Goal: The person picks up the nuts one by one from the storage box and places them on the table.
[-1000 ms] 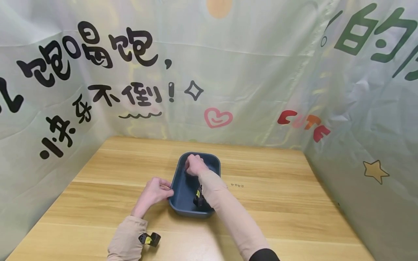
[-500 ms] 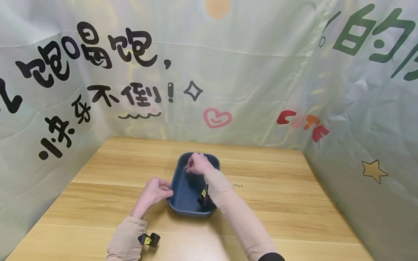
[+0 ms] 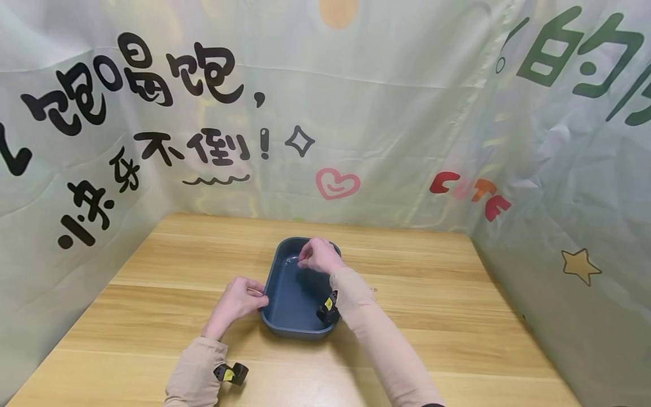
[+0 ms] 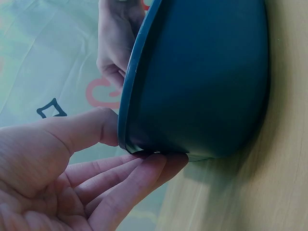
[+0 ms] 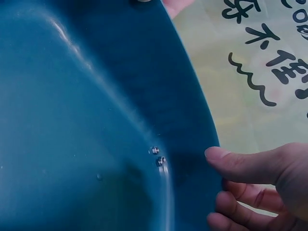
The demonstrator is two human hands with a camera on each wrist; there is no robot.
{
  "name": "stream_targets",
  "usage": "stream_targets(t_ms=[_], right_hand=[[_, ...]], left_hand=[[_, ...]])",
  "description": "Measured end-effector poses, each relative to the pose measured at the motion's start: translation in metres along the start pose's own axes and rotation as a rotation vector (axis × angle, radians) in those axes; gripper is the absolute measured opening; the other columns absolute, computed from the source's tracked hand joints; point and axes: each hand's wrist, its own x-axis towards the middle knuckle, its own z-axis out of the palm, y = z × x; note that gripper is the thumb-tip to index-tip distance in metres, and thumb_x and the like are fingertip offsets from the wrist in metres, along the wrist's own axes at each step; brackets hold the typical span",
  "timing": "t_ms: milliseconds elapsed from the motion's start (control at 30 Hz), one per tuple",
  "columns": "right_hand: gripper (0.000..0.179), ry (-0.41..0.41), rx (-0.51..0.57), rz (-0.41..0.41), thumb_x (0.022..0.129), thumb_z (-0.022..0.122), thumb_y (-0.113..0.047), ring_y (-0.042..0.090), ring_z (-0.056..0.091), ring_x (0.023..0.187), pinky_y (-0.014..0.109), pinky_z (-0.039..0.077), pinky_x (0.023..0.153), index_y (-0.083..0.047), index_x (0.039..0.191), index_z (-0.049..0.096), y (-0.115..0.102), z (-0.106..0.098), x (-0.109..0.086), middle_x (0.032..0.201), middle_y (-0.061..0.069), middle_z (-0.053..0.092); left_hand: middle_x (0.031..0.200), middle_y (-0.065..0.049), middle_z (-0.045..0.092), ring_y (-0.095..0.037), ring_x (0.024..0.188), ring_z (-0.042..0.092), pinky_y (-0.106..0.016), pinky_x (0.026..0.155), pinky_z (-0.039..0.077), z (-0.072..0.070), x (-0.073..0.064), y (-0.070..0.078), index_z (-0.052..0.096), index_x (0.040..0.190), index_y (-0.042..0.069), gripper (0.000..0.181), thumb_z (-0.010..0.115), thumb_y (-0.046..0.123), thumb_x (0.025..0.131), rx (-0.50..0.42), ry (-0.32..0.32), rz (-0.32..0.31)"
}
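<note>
A dark blue rectangular tub (image 3: 300, 308) with rounded corners stands on the wooden table. At its left side my left hand (image 3: 241, 299) pinches the rim, thumb over the edge and fingers against the outer wall, as the left wrist view shows. My right hand (image 3: 321, 257) is over the tub's far right part, fingertips pointing left. In the right wrist view its thumb (image 5: 236, 163) and fingers stand apart in front of the wall, nothing visible between them. Two small shiny silvery bits (image 5: 158, 156) lie on the tub floor at the far left corner.
A smaller round speck (image 5: 99, 177) sits on the tub floor. The table (image 3: 432, 299) extends around the tub. Printed fabric curtains (image 3: 386, 141) rise at the back and both sides. Both wrists carry a small black camera (image 3: 231, 373).
My right hand has moved from the tub's far left corner towards the right, bringing the shiny bits into sight. The left hand stays at the rim.
</note>
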Motion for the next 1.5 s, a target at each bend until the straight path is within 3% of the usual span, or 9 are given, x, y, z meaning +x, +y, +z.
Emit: stream_targets(t_ms=[467, 833, 1200, 1500], right_hand=[[0.004, 0.043, 0.096, 0.001, 0.082, 0.081, -0.010, 0.007, 0.062, 0.065, 0.023, 0.054, 0.068, -0.007, 0.084, 0.078, 0.015, -0.009, -0.015, 0.079, 0.006, 0.077], [0.006, 0.094, 0.136, -0.047, 0.082, 0.079, -0.010, 0.005, 0.055, 0.062, 0.020, 0.048, 0.062, -0.004, 0.085, 0.078, 0.022, -0.015, -0.027, 0.076, 0.008, 0.075], [0.005, 0.159, 0.212, -0.085, 0.082, 0.078, -0.005, 0.003, 0.049, 0.057, 0.016, 0.041, 0.055, -0.001, 0.085, 0.077, 0.037, -0.016, -0.038, 0.067, 0.007, 0.067], [0.010, 0.220, 0.330, -0.087, 0.082, 0.079, -0.006, 0.006, 0.048, 0.062, 0.015, 0.038, 0.055, 0.002, 0.089, 0.078, 0.048, -0.017, -0.051, 0.070, 0.005, 0.059]], left_hand=[[0.092, -0.025, 0.076, -0.023, 0.075, 0.075, -0.032, 0.068, 0.063, 0.000, -0.002, 0.001, 0.070, 0.103, -0.012, 0.032, 0.072, 0.003, 0.075, -0.017, 0.003, -0.005], [0.092, -0.025, 0.076, -0.022, 0.074, 0.075, -0.032, 0.067, 0.063, 0.000, -0.001, 0.000, 0.069, 0.104, -0.013, 0.033, 0.071, 0.002, 0.075, -0.033, -0.001, -0.002], [0.092, -0.025, 0.076, -0.023, 0.076, 0.075, -0.032, 0.068, 0.063, 0.001, -0.001, 0.000, 0.069, 0.104, -0.013, 0.032, 0.072, 0.002, 0.075, -0.033, 0.000, -0.001], [0.092, -0.024, 0.077, -0.023, 0.077, 0.076, -0.031, 0.069, 0.063, 0.001, 0.000, 0.000, 0.070, 0.104, -0.013, 0.033, 0.072, 0.003, 0.076, -0.033, -0.004, -0.004]])
